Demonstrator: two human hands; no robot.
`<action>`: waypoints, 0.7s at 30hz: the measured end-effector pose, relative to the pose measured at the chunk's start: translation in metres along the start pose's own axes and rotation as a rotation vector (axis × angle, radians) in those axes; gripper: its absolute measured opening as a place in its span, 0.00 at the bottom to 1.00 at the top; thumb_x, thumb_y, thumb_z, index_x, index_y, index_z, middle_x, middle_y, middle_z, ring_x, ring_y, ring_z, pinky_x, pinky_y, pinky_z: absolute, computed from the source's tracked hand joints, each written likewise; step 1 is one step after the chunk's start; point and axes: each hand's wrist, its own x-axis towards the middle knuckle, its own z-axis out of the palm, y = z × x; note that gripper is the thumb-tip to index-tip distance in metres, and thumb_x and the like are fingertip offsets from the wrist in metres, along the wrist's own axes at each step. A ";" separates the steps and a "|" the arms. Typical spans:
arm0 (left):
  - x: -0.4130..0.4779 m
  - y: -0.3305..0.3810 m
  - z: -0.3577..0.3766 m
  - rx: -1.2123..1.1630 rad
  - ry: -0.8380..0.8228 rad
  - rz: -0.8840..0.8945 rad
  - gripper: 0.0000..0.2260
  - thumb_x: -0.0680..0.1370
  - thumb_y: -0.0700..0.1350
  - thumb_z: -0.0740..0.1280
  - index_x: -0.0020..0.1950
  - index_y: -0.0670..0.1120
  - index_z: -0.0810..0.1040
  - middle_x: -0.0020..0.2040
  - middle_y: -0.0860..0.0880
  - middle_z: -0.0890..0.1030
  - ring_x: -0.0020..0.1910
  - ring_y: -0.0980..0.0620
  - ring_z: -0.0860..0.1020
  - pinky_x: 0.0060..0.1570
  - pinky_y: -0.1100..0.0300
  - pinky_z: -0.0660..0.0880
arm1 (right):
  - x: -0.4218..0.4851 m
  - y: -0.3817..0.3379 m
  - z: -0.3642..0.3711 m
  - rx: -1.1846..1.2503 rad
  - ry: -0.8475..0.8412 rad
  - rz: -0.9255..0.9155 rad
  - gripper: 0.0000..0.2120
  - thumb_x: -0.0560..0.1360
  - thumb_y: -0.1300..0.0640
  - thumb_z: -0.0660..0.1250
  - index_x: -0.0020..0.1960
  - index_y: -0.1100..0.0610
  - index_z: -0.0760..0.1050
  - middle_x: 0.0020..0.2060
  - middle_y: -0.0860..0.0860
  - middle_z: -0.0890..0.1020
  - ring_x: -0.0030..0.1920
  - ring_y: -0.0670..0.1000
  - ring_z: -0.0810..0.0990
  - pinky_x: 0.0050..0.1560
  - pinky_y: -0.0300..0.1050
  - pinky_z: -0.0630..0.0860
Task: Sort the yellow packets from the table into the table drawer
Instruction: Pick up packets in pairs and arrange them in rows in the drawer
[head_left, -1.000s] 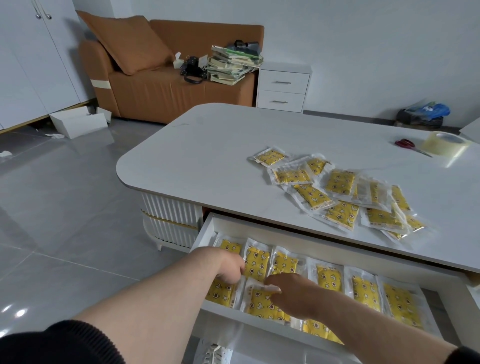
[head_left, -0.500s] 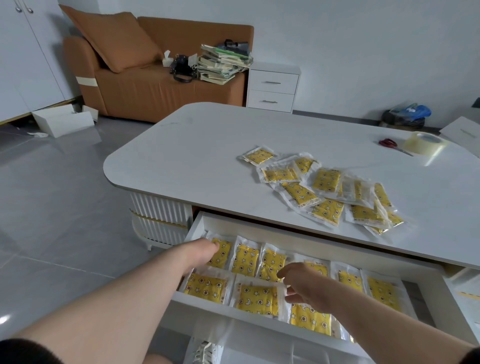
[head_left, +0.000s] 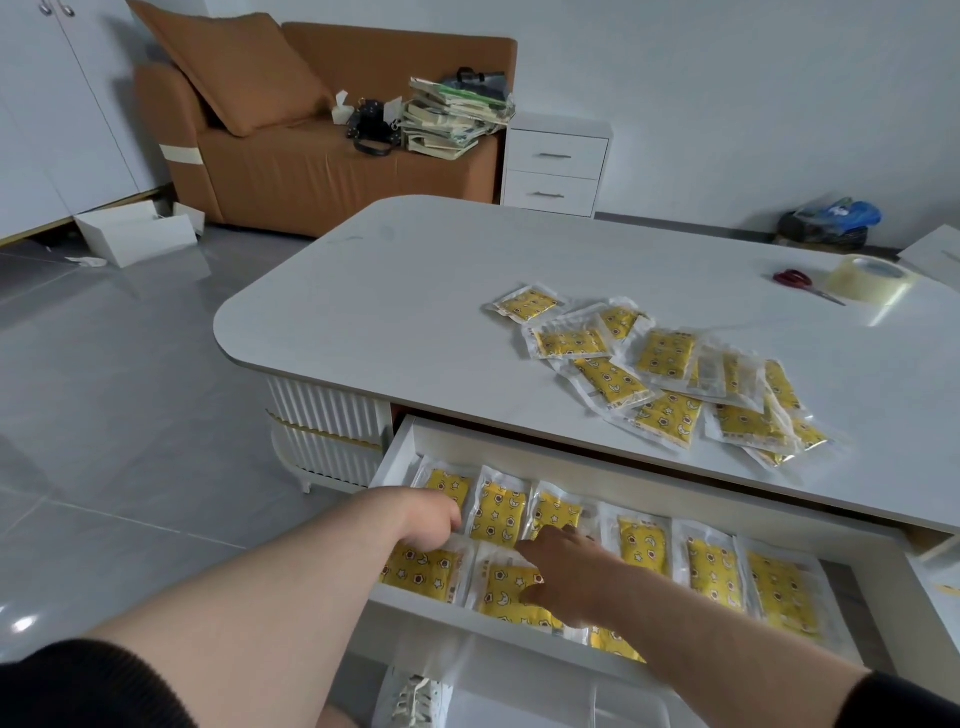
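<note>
Drawer (head_left: 397, 457) open under the counter (head_left: 415, 291), yellow packets (head_left: 641, 540) lined inside; my right hand (head_left: 563, 577) lies flat, fingers apart, on a front packet (head_left: 506, 587); left hand (head_left: 428, 519) curled beside it, I cannot tell on what; loose pile (head_left: 670, 384) on the counter.

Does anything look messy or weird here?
Yes. The yellow packets on the table lie in a jumbled, overlapping heap, unlike the neat rows in the drawer. By the sofa, a white box lies open on the floor with paper scraps beside it, and the book stack on the sofa looks lopsided.
</note>
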 end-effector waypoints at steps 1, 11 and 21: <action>0.001 0.000 0.000 0.035 -0.009 0.016 0.28 0.78 0.29 0.52 0.75 0.46 0.67 0.75 0.46 0.67 0.73 0.46 0.67 0.68 0.52 0.67 | 0.001 0.000 0.001 -0.007 -0.008 0.000 0.25 0.79 0.43 0.62 0.73 0.51 0.64 0.67 0.53 0.71 0.68 0.58 0.69 0.67 0.54 0.68; -0.004 -0.004 -0.002 0.070 -0.015 0.101 0.31 0.76 0.27 0.51 0.76 0.48 0.65 0.77 0.48 0.64 0.75 0.47 0.63 0.71 0.51 0.64 | 0.000 0.004 0.003 0.061 -0.057 -0.027 0.26 0.81 0.53 0.61 0.77 0.44 0.57 0.70 0.52 0.67 0.70 0.58 0.66 0.69 0.54 0.68; -0.014 0.000 -0.012 -0.143 0.178 0.095 0.23 0.79 0.35 0.54 0.71 0.50 0.71 0.70 0.49 0.72 0.60 0.52 0.75 0.59 0.56 0.74 | -0.041 0.005 -0.043 0.326 0.077 -0.004 0.25 0.81 0.55 0.58 0.76 0.42 0.61 0.75 0.47 0.66 0.73 0.53 0.68 0.72 0.48 0.66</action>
